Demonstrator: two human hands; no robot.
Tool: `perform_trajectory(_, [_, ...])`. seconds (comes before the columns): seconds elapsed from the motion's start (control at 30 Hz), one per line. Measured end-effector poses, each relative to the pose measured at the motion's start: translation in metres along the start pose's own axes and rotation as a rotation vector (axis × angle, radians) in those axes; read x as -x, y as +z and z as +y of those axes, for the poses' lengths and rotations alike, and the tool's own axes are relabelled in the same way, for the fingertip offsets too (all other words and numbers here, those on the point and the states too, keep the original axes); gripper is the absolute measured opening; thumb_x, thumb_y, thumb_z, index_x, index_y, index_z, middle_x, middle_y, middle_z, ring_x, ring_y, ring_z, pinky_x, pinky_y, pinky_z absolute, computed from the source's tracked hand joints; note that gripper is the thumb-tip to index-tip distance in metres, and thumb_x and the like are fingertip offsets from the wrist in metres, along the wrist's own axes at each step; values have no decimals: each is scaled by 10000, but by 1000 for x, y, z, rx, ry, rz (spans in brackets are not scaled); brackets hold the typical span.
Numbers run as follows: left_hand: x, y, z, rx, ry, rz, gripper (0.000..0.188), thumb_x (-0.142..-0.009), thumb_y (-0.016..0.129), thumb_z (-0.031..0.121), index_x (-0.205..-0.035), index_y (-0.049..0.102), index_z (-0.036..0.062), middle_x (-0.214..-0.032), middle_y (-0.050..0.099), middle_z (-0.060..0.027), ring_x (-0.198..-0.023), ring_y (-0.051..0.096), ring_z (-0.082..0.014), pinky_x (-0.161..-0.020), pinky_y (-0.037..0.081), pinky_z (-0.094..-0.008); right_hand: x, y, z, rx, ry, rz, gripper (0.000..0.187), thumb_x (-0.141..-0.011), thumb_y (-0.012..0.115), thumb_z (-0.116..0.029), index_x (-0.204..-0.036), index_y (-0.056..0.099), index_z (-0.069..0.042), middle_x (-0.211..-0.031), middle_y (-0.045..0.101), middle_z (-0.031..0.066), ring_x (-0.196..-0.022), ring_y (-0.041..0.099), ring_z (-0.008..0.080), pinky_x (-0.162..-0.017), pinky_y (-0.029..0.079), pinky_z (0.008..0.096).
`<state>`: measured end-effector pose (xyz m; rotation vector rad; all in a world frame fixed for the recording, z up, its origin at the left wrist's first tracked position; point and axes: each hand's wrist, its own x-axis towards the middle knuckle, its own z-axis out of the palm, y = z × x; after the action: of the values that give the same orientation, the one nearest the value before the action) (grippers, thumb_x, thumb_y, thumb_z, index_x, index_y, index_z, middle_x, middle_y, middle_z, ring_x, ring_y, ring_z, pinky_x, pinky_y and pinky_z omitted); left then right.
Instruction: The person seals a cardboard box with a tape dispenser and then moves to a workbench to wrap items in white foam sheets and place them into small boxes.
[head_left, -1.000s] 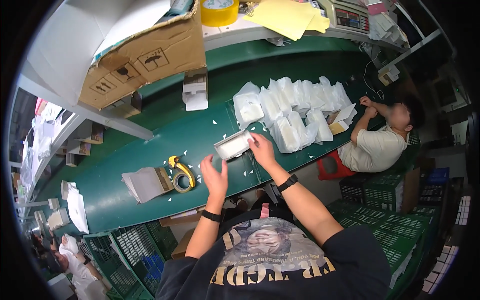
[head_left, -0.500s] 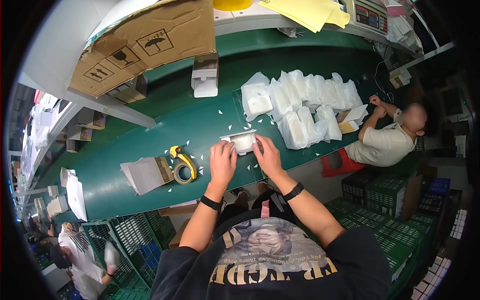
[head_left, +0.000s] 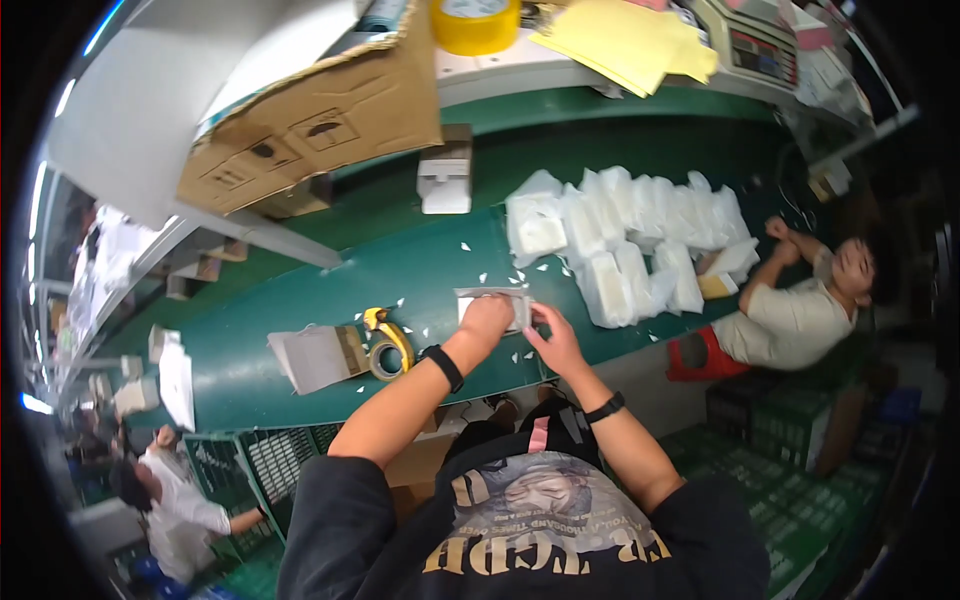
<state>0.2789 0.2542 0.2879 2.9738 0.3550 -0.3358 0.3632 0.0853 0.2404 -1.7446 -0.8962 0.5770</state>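
Observation:
A small, open light-grey box (head_left: 519, 306) lies on the green work table (head_left: 240, 318), straight in front of me. My left hand (head_left: 487, 317) is over its left half with curled fingers reaching down into it; the fingertips are hidden. At the box's right end, my right hand (head_left: 556, 342) holds the side wall between thumb and fingers. To the left sits a yellow tape dispenser (head_left: 392, 340) with a roll of tape. Beside that is a grey-and-brown carton (head_left: 315, 358) with raised flaps. Small white scraps (head_left: 483, 278) are scattered around the box.
Several white plastic-wrapped packs (head_left: 605, 225) crowd the table's right side. A co-worker in a light shirt (head_left: 795, 310) sits beyond them. Across the table stand an open small carton (head_left: 445, 180) and a large cardboard box (head_left: 310, 135) on a shelf. Green crates (head_left: 280, 465) stand below left.
My left hand has gone from the box's left side to over and into it, its fingers now curled. My right hand stays at the right end. The whole view has shifted.

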Motion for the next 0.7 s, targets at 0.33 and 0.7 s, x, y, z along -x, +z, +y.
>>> perform_trajectory(0.33, [24, -66, -6, 375, 160, 112, 440, -666, 793, 154, -1035, 626, -19, -940, 684, -196, -848, 695, -369, -738, 579, -426, -20, -27, 16, 62, 15, -261, 928, -618, 933, -265, -1376, 450, -30, -1365, 534, 180, -1256, 536, 338, -1047, 442, 407])
perform_trajectory(0.7, [188, -261, -4, 641, 44, 371, 556, -664, 839, 266, -1114, 659, -5, -1018, 705, -150, -945, 705, -284, -837, 563, -355, 36, -155, -34, 199, 14, -246, 834, -580, 939, -172, -1282, 500, -67, -1217, 616, 134, -1159, 604, 278, -994, 477, 366])
